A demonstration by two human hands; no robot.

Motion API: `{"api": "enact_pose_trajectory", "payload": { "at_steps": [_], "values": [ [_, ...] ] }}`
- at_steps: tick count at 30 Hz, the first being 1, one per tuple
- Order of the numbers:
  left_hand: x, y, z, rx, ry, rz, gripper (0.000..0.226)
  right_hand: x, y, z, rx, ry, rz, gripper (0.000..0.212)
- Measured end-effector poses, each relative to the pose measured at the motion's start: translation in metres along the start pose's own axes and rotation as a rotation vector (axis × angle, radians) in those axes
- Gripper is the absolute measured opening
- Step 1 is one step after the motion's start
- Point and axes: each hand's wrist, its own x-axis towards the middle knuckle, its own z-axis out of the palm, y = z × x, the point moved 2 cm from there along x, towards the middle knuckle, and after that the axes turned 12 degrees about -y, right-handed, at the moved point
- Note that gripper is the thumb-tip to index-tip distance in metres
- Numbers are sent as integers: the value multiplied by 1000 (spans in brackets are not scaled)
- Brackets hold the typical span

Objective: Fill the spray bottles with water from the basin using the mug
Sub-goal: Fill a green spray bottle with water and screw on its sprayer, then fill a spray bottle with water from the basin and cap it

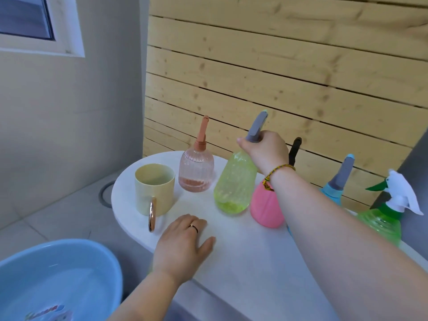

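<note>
basin (58, 274) 7 o'clock, holds water | surface (231, 262) carries spray bottles (382, 223), heads on | yellow-green bottle (234, 184) centre, tilted, little liquid at its bottom | mug (154, 188) at its 9 o'clock, standing | right hand (266, 151) grips the yellow-green bottle's head | left hand (183, 246) flat on surface, holding nothing | progress: filling likely barely begun

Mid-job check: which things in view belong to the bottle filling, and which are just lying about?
Job: mug, basin, lime bottle, peach bottle, pink bottle, blue bottle, green bottle.
Just there: window, slatted wall, floor drain.
</note>
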Motion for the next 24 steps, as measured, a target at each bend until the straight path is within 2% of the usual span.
{"api": "enact_pose_trajectory", "payload": {
  "at_steps": [6,15,18,20,22,24],
  "values": [
    [5,-2,4,50,-156,6,39,22,6,16,-54,11,30,22],
    [3,4,-3,44,-264,-18,42,30,9,23,-59,-27,40,25],
    [2,5,-7,26,-195,-55,49,21,9,22,-39,-88,79,44],
    [3,4,-5,23,-166,-59,72,9,10,20,-52,-138,84,57],
    [1,2,-3,36,-161,-48,83,-5,13,15,-80,-152,58,59],
    [1,1,-4,44,-176,-50,74,-18,18,8,-45,-62,-31,49]
  ]
}}
